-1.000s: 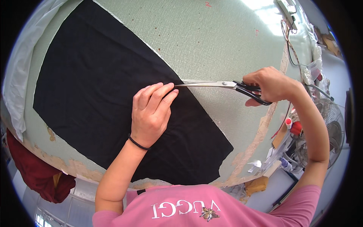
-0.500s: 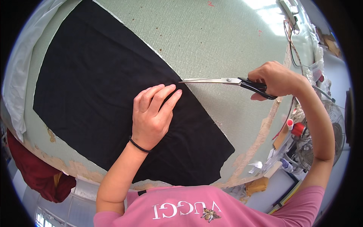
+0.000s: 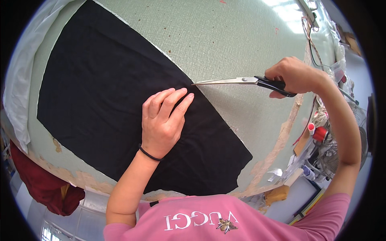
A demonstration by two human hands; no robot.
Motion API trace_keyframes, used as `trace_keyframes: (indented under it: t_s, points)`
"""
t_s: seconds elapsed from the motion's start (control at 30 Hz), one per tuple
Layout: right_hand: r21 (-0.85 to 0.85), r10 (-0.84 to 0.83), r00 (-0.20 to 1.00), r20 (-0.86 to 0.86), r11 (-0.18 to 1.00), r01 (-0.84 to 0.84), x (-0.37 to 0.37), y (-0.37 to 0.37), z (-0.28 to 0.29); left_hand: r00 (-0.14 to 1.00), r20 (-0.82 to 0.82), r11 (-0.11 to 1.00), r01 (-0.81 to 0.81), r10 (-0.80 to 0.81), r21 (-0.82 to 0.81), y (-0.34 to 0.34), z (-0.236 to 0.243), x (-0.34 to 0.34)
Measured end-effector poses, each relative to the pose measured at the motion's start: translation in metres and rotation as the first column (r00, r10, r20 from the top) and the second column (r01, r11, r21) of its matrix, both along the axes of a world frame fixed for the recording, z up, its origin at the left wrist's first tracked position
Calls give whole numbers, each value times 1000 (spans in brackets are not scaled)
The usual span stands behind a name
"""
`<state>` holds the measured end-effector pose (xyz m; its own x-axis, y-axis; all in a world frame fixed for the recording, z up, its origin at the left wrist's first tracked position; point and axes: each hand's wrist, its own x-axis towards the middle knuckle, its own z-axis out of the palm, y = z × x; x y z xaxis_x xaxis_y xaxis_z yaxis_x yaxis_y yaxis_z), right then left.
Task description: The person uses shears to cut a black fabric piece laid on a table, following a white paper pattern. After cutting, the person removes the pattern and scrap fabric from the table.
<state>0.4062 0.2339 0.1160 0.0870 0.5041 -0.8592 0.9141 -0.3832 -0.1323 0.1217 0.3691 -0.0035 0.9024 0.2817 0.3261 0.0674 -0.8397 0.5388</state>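
A large piece of black fabric (image 3: 100, 76) lies flat over the left and middle of the table. Spread on the cloth near its right edge is my left hand (image 3: 164, 124), fingers stretched out and pressing down, a dark band at the wrist. In my right hand (image 3: 295, 76) are long-bladed scissors (image 3: 229, 81) with black handles, the fingers wrapped through the loops. The blades point left and lie close together, their tips at the fabric's edge just beside my left fingertips. A pale strip runs along that edge, under the black cloth.
The table (image 3: 225, 44) has a pale green textured cover with worn tape along its near edge. White sheeting (image 3: 20, 80) hangs at the left, dark red cloth (image 3: 44, 176) below it. On the right are a fan (image 3: 341, 140), a red thread spool (image 3: 320, 134) and cables (image 3: 311, 40).
The scissor blades, slightly parted before, are now closed together at the fabric's edge. My left hand keeps its place on the cloth. The whole view has shifted slightly.
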Motion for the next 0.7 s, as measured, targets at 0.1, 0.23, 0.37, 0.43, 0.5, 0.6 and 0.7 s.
trace_keyframes:
  t_s: [0.1,0.23,0.37,0.43,0.5,0.6,0.7]
  points:
    - [13,33,999,1,999,-33,2,4,1,1000,-3,1000,2,-2,-8,0,0,-1]
    - [44,86,996,21,995,-87,5,8,1,1000,-18,1000,4,-4,-12,0,0,-2]
    - [33,97,994,44,995,-98,7,9,1,1000,-14,1000,8,-8,-14,0,1,-1]
    - [45,109,993,42,993,-111,7,10,2,1000,-7,1000,10,-10,-12,0,0,-1]
    - [64,122,991,45,990,-125,8,10,2,1000,-14,1000,3,-4,-12,-1,1,-1]
    - [109,139,988,65,983,-145,9,8,0,1000,-11,1000,6,-6,-16,0,1,0]
    - [157,162,984,73,973,-172,11,6,-1,1000,-8,1000,7,-7,-9,-1,1,0]
